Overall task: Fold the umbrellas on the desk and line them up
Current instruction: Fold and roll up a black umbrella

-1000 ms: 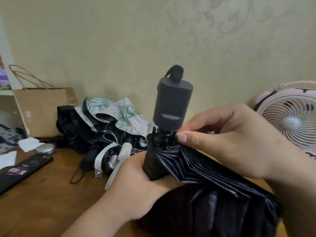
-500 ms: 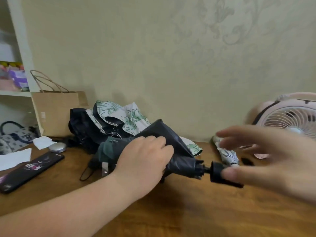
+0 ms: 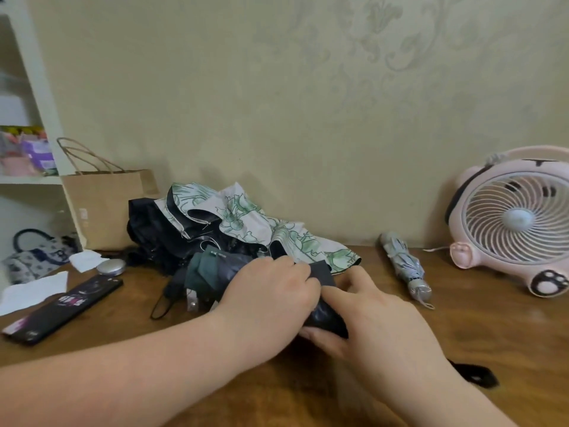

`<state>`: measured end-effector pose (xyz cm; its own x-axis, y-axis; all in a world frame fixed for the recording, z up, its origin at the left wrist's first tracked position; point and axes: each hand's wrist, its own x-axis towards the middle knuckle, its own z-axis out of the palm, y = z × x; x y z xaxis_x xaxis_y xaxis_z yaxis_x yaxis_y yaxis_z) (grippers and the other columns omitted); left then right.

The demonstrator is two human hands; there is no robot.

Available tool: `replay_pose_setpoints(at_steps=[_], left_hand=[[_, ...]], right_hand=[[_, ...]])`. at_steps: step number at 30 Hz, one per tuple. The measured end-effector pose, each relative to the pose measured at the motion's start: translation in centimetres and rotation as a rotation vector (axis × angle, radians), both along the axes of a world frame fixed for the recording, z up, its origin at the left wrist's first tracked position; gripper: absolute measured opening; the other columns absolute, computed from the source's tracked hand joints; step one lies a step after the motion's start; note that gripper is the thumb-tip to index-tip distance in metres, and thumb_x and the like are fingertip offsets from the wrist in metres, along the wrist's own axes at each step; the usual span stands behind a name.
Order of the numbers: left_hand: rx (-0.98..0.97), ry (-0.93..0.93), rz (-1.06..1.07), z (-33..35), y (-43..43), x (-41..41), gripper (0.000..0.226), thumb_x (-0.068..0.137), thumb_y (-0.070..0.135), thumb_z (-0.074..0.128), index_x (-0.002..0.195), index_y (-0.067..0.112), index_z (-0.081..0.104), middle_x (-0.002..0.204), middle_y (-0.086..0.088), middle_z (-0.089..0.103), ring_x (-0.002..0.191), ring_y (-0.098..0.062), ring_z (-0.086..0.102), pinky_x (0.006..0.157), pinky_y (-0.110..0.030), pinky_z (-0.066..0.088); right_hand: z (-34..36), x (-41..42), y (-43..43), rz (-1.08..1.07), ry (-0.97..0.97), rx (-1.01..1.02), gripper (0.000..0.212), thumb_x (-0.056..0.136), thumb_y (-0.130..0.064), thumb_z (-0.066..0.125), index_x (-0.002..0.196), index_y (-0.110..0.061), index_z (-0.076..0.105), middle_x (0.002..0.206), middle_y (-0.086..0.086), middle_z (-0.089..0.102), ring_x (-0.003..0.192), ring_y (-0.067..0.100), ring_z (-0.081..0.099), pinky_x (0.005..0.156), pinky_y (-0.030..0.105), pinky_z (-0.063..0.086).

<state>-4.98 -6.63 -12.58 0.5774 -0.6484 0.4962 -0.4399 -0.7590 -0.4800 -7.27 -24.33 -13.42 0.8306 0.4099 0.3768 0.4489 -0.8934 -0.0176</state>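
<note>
A collapsed dark umbrella (image 3: 212, 268) lies across the middle of the wooden desk (image 3: 492, 328), canopy bunched. My left hand (image 3: 271, 294) grips its canopy from above. My right hand (image 3: 378, 322) holds the handle end of that umbrella, thumb under it, and hides the handle; a black wrist strap (image 3: 475, 372) sticks out past my right wrist. Behind it lies an unfolded white umbrella with green flowers (image 3: 246, 217) on top of a black umbrella (image 3: 147, 229). A folded grey patterned umbrella (image 3: 403, 263) lies apart at the right.
A pink desk fan (image 3: 511, 223) stands at the far right by the wall. At the left are a brown paper bag (image 3: 101, 204), a black flat box (image 3: 64, 306), a small silver disc (image 3: 110, 267), white papers (image 3: 34, 288) and a white shelf (image 3: 27, 180).
The dark umbrella went from upright in both hands to lying flat on the desk. My right hand let go of its top, then came back onto the handle end.
</note>
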Motion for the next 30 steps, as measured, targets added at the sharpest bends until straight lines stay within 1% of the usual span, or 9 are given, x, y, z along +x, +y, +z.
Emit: replay_pose_setpoints(at_steps=[5, 9, 12, 14, 16, 20, 24, 27, 30], left_hand=[[0.067, 0.019, -0.040, 0.5, -0.8, 0.3, 0.003, 0.072, 0.019, 0.052, 0.074, 0.022, 0.052, 0.071, 0.000, 0.051, 0.062, -0.024, 0.052, 0.054, -0.033, 0.032], [0.134, 0.112, -0.011, 1.3, -1.1, 0.1, 0.027, 0.073, 0.032, 0.075, 0.080, 0.023, 0.051, 0.074, 0.000, 0.055, 0.065, -0.025, 0.058, 0.055, -0.035, 0.039], [0.213, 0.152, 0.179, 3.6, -2.1, -0.8, 0.034, 0.087, 0.048, 0.068, 0.087, 0.030, 0.039, 0.095, 0.000, 0.063, 0.091, -0.028, 0.064, 0.067, -0.036, 0.035], [0.255, 0.177, 0.265, 5.0, -2.9, -0.9, 0.033, 0.088, 0.056, 0.066, 0.091, 0.032, 0.044, 0.104, 0.001, 0.063, 0.101, -0.028, 0.063, 0.070, -0.035, 0.034], [0.297, 0.185, 0.298, 6.1, -3.4, -0.7, 0.041, 0.082, 0.067, 0.069, 0.096, 0.030, 0.055, 0.093, 0.001, 0.057, 0.100, -0.027, 0.063, 0.070, -0.035, 0.037], [0.341, 0.361, 0.392, 7.2, -4.5, -0.5, 0.057, 0.071, 0.081, 0.068, 0.084, 0.027, 0.052, 0.080, 0.005, 0.050, 0.087, -0.026, 0.063, 0.075, -0.038, 0.056], [0.398, 0.373, 0.396, 7.7, -6.0, 0.1, 0.047, 0.081, 0.068, 0.069, 0.083, 0.025, 0.051, 0.073, 0.004, 0.045, 0.067, -0.024, 0.054, 0.066, -0.037, 0.055], [0.417, 0.330, 0.357, 7.8, -6.9, 0.5, 0.033, 0.092, 0.047, 0.066, 0.078, 0.024, 0.047, 0.072, 0.003, 0.044, 0.057, -0.018, 0.042, 0.058, -0.033, 0.046], [0.391, 0.183, 0.211, 7.0, -6.2, 0.1, 0.028, 0.092, 0.025, 0.061, 0.073, 0.024, 0.040, 0.071, 0.004, 0.041, 0.057, -0.021, 0.039, 0.054, -0.031, 0.032]], right_hand=[[-0.9, 0.9, -1.8, 0.046, -0.152, 0.034, 0.037, 0.084, -0.068, 0.041, 0.084, -0.033, 0.054, 0.092, -0.010, 0.048, 0.055, 0.014, 0.054, 0.040, 0.030, 0.039], [-1.1, 0.9, -3.3, 0.101, -0.141, 0.077, 0.036, 0.085, -0.068, 0.042, 0.084, -0.034, 0.053, 0.088, -0.011, 0.050, 0.060, 0.014, 0.057, 0.045, 0.028, 0.036], [-0.6, 0.9, -4.1, 0.151, -0.004, 0.161, 0.040, 0.084, -0.075, 0.036, 0.088, -0.037, 0.048, 0.090, -0.015, 0.048, 0.073, 0.010, 0.056, 0.060, 0.033, 0.046], [-0.2, 0.8, -4.3, 0.205, 0.052, 0.251, 0.038, 0.085, -0.074, 0.043, 0.085, -0.036, 0.049, 0.084, -0.016, 0.048, 0.076, 0.009, 0.053, 0.066, 0.035, 0.047], [0.4, 0.8, -4.5, 0.236, 0.120, 0.336, 0.036, 0.087, -0.066, 0.056, 0.082, -0.031, 0.055, 0.076, -0.014, 0.051, 0.074, 0.008, 0.052, 0.064, 0.028, 0.044], [0.7, 0.8, -5.5, 0.238, 0.248, 0.425, 0.038, 0.086, -0.058, 0.066, 0.078, -0.022, 0.063, 0.067, -0.004, 0.054, 0.069, 0.009, 0.052, 0.058, 0.021, 0.039], [0.1, 1.4, -5.8, 0.151, 0.149, 0.363, 0.039, 0.081, -0.068, 0.061, 0.086, -0.029, 0.061, 0.079, -0.010, 0.053, 0.076, 0.007, 0.051, 0.063, 0.023, 0.041], [-0.3, 1.6, -5.7, 0.047, 0.108, 0.290, 0.040, 0.081, -0.073, 0.054, 0.093, -0.035, 0.055, 0.088, -0.013, 0.048, 0.081, 0.008, 0.052, 0.071, 0.035, 0.049], [-0.4, 1.6, -6.4, 0.063, 0.127, 0.328, 0.052, 0.071, -0.082, 0.056, 0.095, -0.036, 0.055, 0.093, -0.015, 0.047, 0.080, 0.007, 0.053, 0.069, 0.029, 0.048]])
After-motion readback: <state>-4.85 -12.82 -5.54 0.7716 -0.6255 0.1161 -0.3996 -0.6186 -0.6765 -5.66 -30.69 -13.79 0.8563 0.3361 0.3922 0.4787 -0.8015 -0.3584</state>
